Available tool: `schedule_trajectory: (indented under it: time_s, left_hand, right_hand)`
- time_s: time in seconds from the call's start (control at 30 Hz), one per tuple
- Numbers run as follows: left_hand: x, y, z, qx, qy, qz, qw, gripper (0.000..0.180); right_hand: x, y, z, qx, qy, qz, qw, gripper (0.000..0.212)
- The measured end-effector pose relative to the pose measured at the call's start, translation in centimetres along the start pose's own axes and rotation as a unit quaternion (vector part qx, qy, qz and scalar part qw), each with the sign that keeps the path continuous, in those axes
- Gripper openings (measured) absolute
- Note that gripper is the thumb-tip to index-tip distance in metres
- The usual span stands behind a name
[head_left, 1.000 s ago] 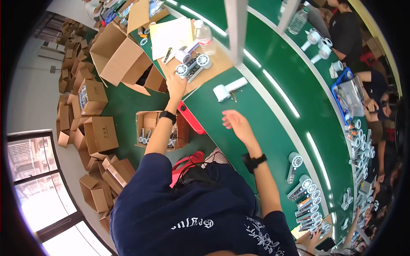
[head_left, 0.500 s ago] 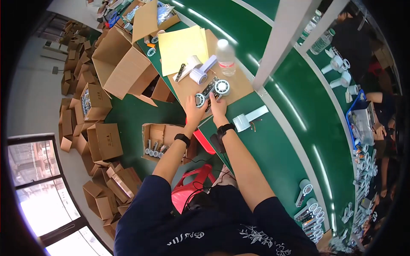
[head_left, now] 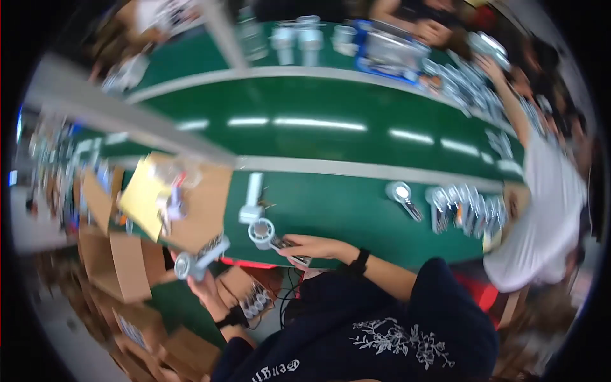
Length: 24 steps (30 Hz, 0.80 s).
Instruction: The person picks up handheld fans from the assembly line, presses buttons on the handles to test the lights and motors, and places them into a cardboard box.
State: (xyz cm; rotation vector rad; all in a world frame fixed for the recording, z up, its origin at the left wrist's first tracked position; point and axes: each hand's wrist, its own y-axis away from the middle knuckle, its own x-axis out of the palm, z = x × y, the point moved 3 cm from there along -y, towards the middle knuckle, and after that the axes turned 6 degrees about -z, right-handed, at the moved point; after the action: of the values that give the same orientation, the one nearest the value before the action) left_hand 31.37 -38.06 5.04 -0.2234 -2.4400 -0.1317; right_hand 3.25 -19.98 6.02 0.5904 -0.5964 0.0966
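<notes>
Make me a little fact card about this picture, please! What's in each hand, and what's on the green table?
Left hand: holds a fan
Right hand: holds another fan by its handle
Table: green
Table, ahead of the hands: a pale part, lying loose
Table, left: yellow paper on cardboard
Table, right: one fan alone, then a row of fans
Far right: a person in white
Picture: blurry in places

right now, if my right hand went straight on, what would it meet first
Leading with the round-headed part it holds, your right hand would likely meet the similar part in your left hand, though depth and blur leave this uncertain.
</notes>
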Motion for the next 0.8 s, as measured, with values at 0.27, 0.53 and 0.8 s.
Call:
schedule_trajectory:
  time_s: [0.27,0.53,0.8]
  left_hand:
    - [20.9,7.0,11.2,-0.324,0.387,0.336,0.795,0.106]
    - [33.9,33.0,23.1,-0.618,0.116,0.271,0.729,0.112]
    - [35.3,41.3,28.3,-0.546,-0.259,0.501,0.619,0.078]
  right_hand:
    - [-10.2,18.7,-3.2,-0.095,0.033,-0.183,0.978,0.036]
    - [-16.1,35.5,-7.5,-0.282,-0.032,-0.313,0.907,0.037]
    - [-20.3,49.3,-10.5,-0.302,-0.098,-0.428,0.846,0.039]
